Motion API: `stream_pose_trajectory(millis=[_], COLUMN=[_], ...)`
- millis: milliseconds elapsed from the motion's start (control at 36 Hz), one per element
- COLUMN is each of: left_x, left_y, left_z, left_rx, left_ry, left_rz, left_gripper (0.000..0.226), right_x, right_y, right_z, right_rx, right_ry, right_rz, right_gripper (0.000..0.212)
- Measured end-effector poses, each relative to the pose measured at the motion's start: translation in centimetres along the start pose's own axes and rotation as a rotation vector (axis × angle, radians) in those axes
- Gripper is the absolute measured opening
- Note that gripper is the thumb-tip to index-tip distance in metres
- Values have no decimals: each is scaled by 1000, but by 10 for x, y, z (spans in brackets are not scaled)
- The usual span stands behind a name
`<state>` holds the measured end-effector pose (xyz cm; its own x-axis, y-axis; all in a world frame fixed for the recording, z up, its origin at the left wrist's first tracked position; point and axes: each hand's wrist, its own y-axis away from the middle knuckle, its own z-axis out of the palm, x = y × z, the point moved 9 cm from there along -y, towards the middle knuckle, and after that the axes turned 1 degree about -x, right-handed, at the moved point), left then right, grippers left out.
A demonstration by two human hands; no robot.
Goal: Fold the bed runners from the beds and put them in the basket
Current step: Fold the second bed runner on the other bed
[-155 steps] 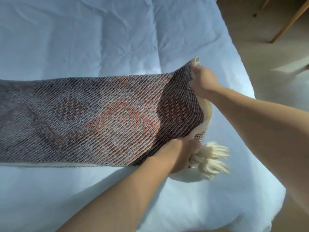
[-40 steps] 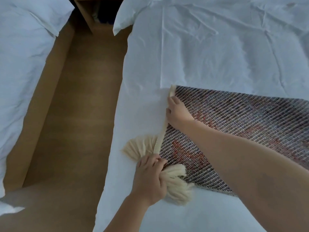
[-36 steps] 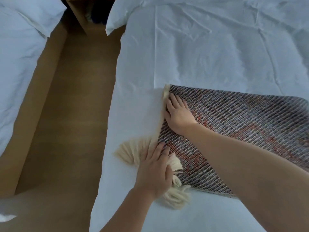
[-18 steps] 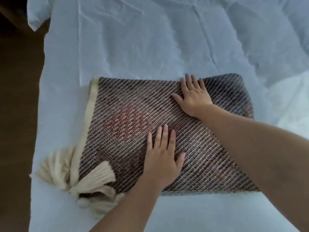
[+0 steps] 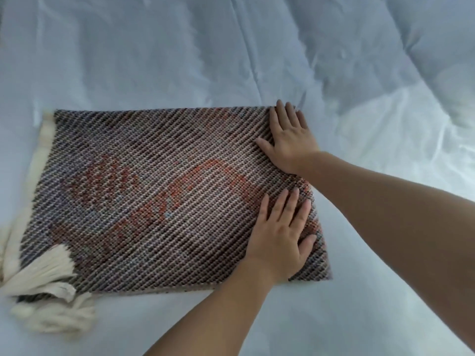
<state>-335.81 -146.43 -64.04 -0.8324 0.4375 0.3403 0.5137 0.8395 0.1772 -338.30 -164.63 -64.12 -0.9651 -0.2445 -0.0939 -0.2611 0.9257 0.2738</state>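
One view only, head camera, looking down. The bed runner (image 5: pixel 159 196), a dark diagonal weave with an orange-red motif, lies flat on the white bed (image 5: pixel 231 60) as a compact rectangle, its long sides running left to right. A cream border (image 5: pixel 42 160) shows along its left edge, and cream tassels (image 5: pixel 46 276) bunch at the near-left corner, partly tucked under and partly spilling onto the sheet. The right edge looks like a closed fold, judged from its rounded, unfringed line. The right hand (image 5: pixel 289 140) lies palm down on the far-right corner, fingers straight and together, fingertips at the far edge. The left hand (image 5: pixel 279 237) lies palm down on the near-right part, fingers spread, thumb toward the right edge. Neither hand grasps anything; both are flat and pressing on the cloth, which reads as smoothing or setting the fold. Progress, as a judgement: the runner is off its spread-out state and at least one fold is made, so the folding is partly done. The number of layers cannot be told from above. Left to do: probably another fold to reduce the rectangle, tidying of the loose tassels, then carrying it to the basket, which is not in view. Any other runners are also out of view, so the remaining count is unknown.
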Motion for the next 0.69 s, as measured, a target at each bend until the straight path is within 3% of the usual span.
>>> stream_pose_trajectory(millis=[222,333,417,528,694], left_x=[57,61,65,69,66], left_y=[35,28,10,-7,6], left_z=[34,13,-7,-21,-36], left_rx=[-106,1,55,30,-49], left_ry=[-50,35,29,-60,-87], left_rz=[191,185,182,121,-11], left_gripper=[59,39,35,33,40], right_x=[1,13,37,49,37], right_y=[90,93,74,47,35], right_z=[36,16,-6,-23,-37], right_rx=[-51,48,152,118,-11], right_ry=[-86,-354,-583,-831,-827], right_rz=[-84,-53,130,281,248], right_gripper=[80,68,60,58,54])
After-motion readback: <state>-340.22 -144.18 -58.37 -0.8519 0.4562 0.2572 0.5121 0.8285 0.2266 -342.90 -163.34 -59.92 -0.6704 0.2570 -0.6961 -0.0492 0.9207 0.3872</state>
